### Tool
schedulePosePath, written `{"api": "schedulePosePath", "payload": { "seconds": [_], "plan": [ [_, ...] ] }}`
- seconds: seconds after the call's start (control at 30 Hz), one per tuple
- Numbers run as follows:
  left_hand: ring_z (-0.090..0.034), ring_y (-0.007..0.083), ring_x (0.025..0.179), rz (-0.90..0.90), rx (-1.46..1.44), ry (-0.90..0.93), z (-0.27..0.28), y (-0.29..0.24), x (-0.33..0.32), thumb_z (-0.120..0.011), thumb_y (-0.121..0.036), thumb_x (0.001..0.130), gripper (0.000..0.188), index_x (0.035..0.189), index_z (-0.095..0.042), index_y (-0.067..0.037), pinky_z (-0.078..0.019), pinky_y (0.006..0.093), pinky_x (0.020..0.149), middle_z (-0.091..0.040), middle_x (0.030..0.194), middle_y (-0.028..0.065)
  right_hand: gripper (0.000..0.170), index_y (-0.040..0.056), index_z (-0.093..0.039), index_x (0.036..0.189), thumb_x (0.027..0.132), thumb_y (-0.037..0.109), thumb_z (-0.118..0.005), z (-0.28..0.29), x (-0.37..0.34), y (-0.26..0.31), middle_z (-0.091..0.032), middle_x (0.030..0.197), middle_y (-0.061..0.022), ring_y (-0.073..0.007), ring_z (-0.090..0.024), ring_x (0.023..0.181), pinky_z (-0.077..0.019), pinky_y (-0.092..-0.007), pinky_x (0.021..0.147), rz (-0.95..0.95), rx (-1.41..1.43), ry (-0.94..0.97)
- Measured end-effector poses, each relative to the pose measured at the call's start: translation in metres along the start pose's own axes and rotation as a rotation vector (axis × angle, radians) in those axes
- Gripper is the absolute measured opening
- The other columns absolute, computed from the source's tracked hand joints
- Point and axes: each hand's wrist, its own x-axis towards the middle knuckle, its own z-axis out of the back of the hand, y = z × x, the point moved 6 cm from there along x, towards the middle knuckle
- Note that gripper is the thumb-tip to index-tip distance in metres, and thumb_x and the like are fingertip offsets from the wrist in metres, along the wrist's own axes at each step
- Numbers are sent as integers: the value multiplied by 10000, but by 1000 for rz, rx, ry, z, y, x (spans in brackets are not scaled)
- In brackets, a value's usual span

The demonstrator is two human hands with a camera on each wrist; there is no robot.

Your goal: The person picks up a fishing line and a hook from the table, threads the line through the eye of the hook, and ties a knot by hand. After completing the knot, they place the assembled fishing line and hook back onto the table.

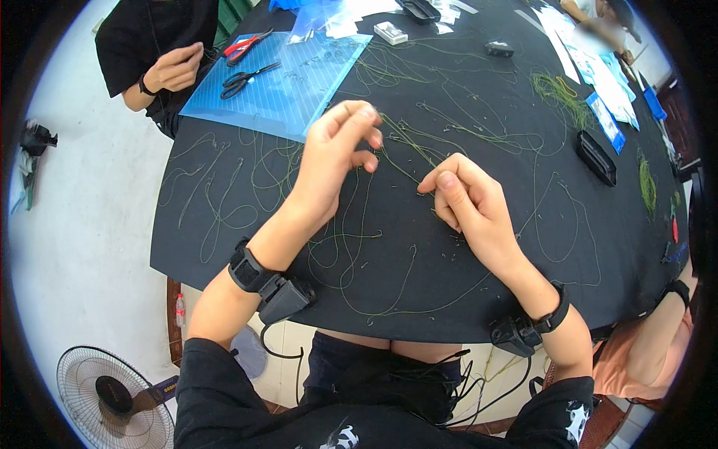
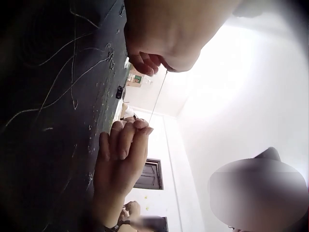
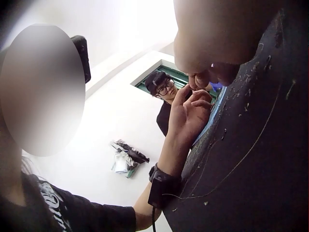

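Above the black-covered table, both hands are raised with a thin green line [image 2: 158,98] stretched taut between them. My left hand [image 1: 329,153] pinches one end between thumb and forefinger, its other fingers loosely bent. Lower and to the right, my right hand [image 1: 476,208] pinches the line between thumb and forefinger. In the left wrist view, the right hand [image 2: 123,154] shows the line leaving its fingertips. The right wrist view has the left hand [image 3: 190,116] with thumb and forefinger together; the line's end is hidden inside the fingers.
Loose green lines [image 1: 348,277] and small clippings lie over the black table [image 1: 464,299]. At the back left, a blue mat [image 1: 299,90] bears black scissors [image 1: 239,82] and red-handled pliers [image 1: 247,46]. A black tray [image 1: 596,159] sits right. Other people sit around.
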Motion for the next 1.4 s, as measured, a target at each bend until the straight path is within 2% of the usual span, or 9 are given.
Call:
{"api": "schedulePosePath", "payload": {
  "seconds": [0.2, 0.53, 0.77, 0.83, 0.93, 1.0, 1.03, 1.27, 1.4],
  "plan": [
    [-440, 42, 748, -90, 62, -127, 18, -14, 6, -566, -306, 903, 214, 942, -562, -95, -320, 187, 545, -499, 895, -44, 211, 31, -583, 872, 973, 187, -484, 2, -2, 4, -392, 563, 41, -35, -347, 517, -277, -227, 469, 91, -111, 16],
    [-469, 64, 814, 32, -92, -131, 22, -5, 9, -568, -314, 883, 208, 939, -568, -114, -340, 207, 591, -524, 925, -34, 127, 31, -590, 917, 938, 99, -485, -6, -4, 10, -442, 536, -34, -87, -432, 472, -340, -258, 467, 164, -290, 71],
    [-569, 58, 756, 29, 550, -45, 41, -27, 17, -566, -303, 882, 234, 941, -573, -76, -364, 178, 525, -581, 851, 7, 118, 34, -595, 948, 902, 48, -488, -6, -3, 7, -519, 577, -68, -125, -504, 493, -386, -283, 487, 79, -399, 80],
    [-596, 65, 733, 14, 571, 30, 36, -26, 16, -558, -293, 894, 226, 944, -571, -73, -374, 174, 507, -585, 854, 23, 115, 50, -599, 948, 884, 40, -503, -11, -3, 10, -575, 620, -86, -157, -552, 504, -406, -299, 494, 109, -408, 145],
    [-661, 125, 742, -14, 560, 213, 23, -21, 15, -534, -251, 925, 202, 936, -546, -50, -410, 171, 477, -564, 852, 41, 150, 35, -627, 944, 888, 29, -488, -19, -6, 8, -460, 524, -10, -67, -434, 463, -332, -247, 465, 185, -430, 260],
    [-677, 152, 767, 2, 535, 328, 14, -15, 13, -530, -234, 930, 193, 928, -531, -41, -421, 172, 472, -551, 851, 38, 154, 43, -638, 922, 861, 0, -503, -23, -7, 7, -497, 543, -28, -82, -459, 464, -348, -251, 467, 194, -422, 301],
    [-693, 161, 751, -6, 502, 308, 13, -14, 13, -556, -172, 895, 176, 884, -561, 3, -462, 208, 476, -629, 816, 63, 155, 43, -639, 922, 859, -4, -504, -24, -8, 6, -502, 547, -30, -84, -461, 464, -349, -253, 467, 201, -424, 321],
    [-697, 167, 772, -21, 747, 173, 22, -21, 11, -568, -160, 879, 164, 858, -571, 3, -504, 229, 509, -658, 768, 78, 159, 39, -633, 939, 855, -9, -507, -25, -8, 6, -517, 553, -34, -99, -476, 464, -351, -259, 465, 215, -409, 344],
    [-686, 152, 726, -18, 823, 89, 27, -28, 8, -590, -160, 849, 165, 832, -586, 4, -499, 240, 510, -679, 773, 106, 94, 61, -589, 925, 860, 53, -522, -24, -6, 5, -626, 702, -117, -255, -616, 568, -447, -341, 521, 107, -472, 384]
  ]
}}
